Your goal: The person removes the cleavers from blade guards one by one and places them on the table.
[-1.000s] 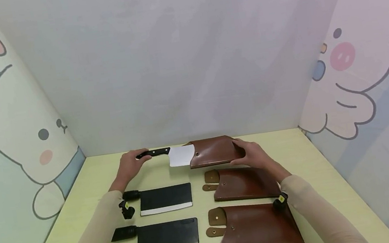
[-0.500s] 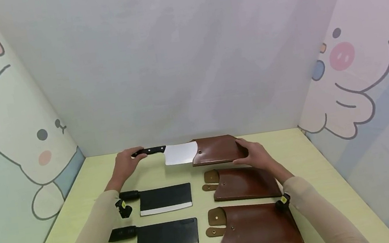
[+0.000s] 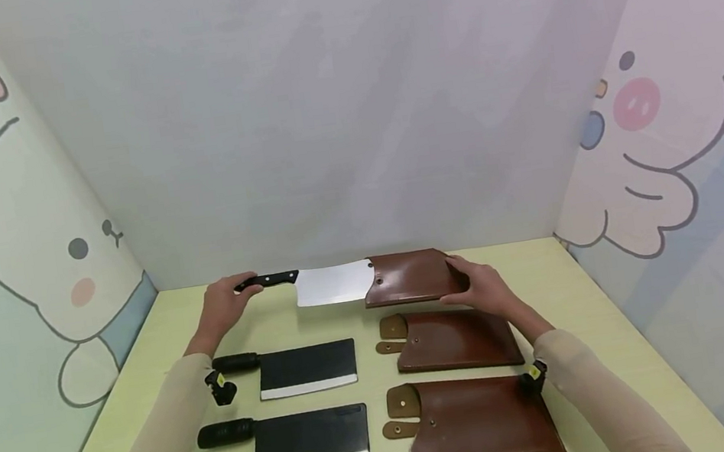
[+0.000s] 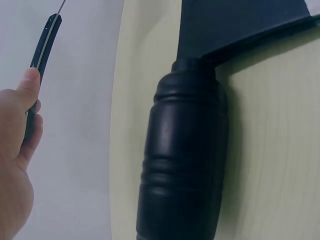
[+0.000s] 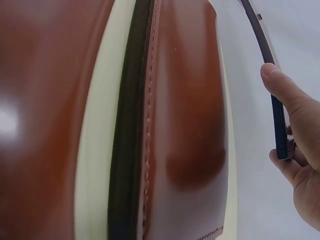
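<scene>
At the back of the table my left hand (image 3: 221, 307) holds the black riveted handle of a cleaver (image 3: 334, 284), its shiny blade pointing right. Thumb and fingers pinch that handle (image 4: 46, 45) in the left wrist view. My right hand (image 3: 484, 287) grips the closed end of a brown leather knife sheath (image 3: 411, 277), thumb on one side and fingers on the other. The blade's far end is at the sheath's mouth, most of its length bare, with a small hole showing near its upper corner. Cleaver and sheath are held above the table, in line with each other.
Two black-bladed cleavers, an upper one (image 3: 307, 365) and a lower one (image 3: 310, 438), lie on the left of the table, handles leftward. Two brown sheaths, a smaller (image 3: 454, 338) and a larger (image 3: 480, 422), lie right of them, straps leftward. A pale wall (image 3: 337, 144) stands behind.
My left hand has moved left with the cleaver and my right hand slightly right with the sheath. More of the blade shows outside the sheath than before.
</scene>
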Tool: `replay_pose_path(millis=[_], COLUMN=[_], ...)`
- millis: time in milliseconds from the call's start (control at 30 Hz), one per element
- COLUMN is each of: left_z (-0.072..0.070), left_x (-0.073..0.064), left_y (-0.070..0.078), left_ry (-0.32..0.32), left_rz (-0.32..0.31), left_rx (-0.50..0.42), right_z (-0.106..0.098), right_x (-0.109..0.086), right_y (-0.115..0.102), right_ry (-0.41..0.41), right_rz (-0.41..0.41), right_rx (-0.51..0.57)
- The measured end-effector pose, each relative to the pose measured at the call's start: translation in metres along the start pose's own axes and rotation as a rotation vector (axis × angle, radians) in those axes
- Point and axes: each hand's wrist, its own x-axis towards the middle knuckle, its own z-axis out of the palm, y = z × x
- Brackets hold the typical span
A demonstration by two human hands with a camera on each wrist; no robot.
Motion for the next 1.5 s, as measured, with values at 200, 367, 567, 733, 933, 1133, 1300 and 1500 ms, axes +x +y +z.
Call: replay_pose_path(millis=[200, 367, 567, 733, 933, 1133, 1300, 1500], left_z=[-0.005, -0.009, -0.015, -0.020, -0.029, -0.034, -0.033, -0.030], left_x=[-0.002, -0.004, -0.005, -0.005, -0.006, -0.011, -0.016, -0.024], left_y=[-0.004, -0.008, -0.010, -0.014, -0.018, -0.025, -0.033, -0.039], left_ry=[-0.004, -0.007, 0.002, 0.002, -0.003, -0.003, -0.030, -0.070], left_rz=[-0.011, 0.003, 0.024, 0.016, -0.007, -0.013, -0.030, -0.053], left_rx=[0.003, 0.028, 0.042, 0.051, 0.069, 0.094, 0.103, 0.109], right_z=[-0.002, -0.003, -0.007, -0.013, -0.020, -0.024, -0.024, -0.022], right_x=[-0.002, -0.004, -0.006, -0.008, -0.009, -0.010, -0.011, -0.013], right_y=[0.004, 0.008, 0.012, 0.014, 0.019, 0.028, 0.035, 0.042], right_ry=[0.004, 0.014, 0.010, 0.007, 0.016, 0.009, 0.006, -0.018], right_rz=[0.000, -0.009, 0.000, 0.018, 0.025, 0.018, 0.021, 0.028], right_rx=[0.010, 0.009, 0.007, 0.003, 0.003, -0.016, -0.021, -0.033])
